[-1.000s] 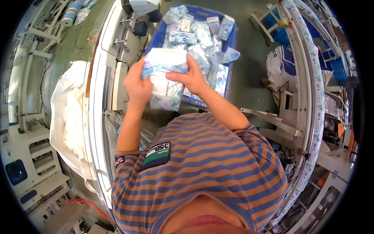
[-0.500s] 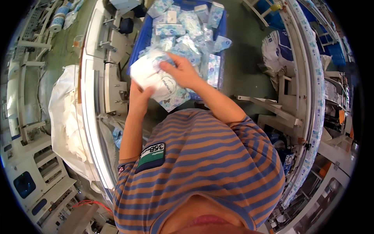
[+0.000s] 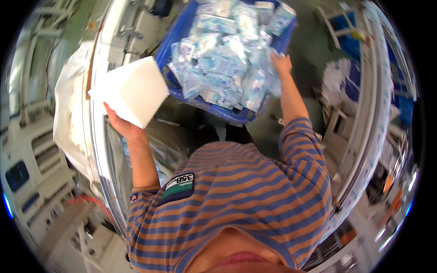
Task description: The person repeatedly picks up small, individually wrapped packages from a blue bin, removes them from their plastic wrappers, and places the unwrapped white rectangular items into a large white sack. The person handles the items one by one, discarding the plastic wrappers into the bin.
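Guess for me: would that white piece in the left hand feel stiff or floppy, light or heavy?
The white piece is probably light: the left hand alone holds it up near one edge. It may be fairly stiff, since it spreads beyond the hand without obvious drooping, though its thickness is hard to tell.

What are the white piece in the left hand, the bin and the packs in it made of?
The white piece in the left hand looks like matte paper, perhaps tissue: no gloss, one toothed edge. The bin seems hard plastic: evenly blue, with a slight sheen. The packs look wrapped in thin, glossy plastic film, given the creases and glints.
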Motion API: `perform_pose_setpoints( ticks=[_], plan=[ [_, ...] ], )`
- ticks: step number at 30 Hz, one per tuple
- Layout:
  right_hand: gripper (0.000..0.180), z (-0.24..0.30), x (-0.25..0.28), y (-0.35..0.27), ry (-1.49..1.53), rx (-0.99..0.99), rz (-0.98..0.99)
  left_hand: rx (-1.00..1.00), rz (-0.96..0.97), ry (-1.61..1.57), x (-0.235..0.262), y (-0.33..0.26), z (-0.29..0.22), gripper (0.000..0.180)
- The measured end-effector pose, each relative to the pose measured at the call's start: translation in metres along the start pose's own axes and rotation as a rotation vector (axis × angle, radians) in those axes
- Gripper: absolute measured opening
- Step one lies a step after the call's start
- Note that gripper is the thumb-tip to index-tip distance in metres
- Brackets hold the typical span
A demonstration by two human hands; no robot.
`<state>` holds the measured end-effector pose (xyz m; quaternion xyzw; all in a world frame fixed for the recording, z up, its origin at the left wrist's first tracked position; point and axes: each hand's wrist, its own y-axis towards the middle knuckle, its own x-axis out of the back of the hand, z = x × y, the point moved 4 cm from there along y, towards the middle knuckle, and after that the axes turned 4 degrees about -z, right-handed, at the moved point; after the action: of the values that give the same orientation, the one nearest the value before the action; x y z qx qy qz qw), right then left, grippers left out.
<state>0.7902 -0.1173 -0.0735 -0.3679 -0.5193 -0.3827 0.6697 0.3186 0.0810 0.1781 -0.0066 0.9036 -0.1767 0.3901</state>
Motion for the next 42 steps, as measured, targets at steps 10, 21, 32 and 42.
perform_pose_setpoints(
  ticks=[10, 21, 32, 42],
  plan=[
    [0.033, 0.065, 0.062, -0.048, 0.332, -0.048, -0.284, -0.411, -0.375, -0.019, 0.11, -0.079, -0.101, 0.053],
    [0.029, 0.417, 0.04, -0.508, 1.087, 1.839, 0.614, -0.703, -0.313, -0.193, 0.275, -0.226, -0.194, 0.061],
    [0.033, 0.434, -0.208, -0.545, -0.714, 1.706, 1.138, -0.636, -0.627, -0.358, 0.333, -0.273, -0.172, 0.062],
    [0.038, 0.455, -0.18, -0.516, -0.863, 1.879, 0.926, -0.309, -0.985, -0.039, 0.428, -0.356, -0.062, 0.069]
  ],
)
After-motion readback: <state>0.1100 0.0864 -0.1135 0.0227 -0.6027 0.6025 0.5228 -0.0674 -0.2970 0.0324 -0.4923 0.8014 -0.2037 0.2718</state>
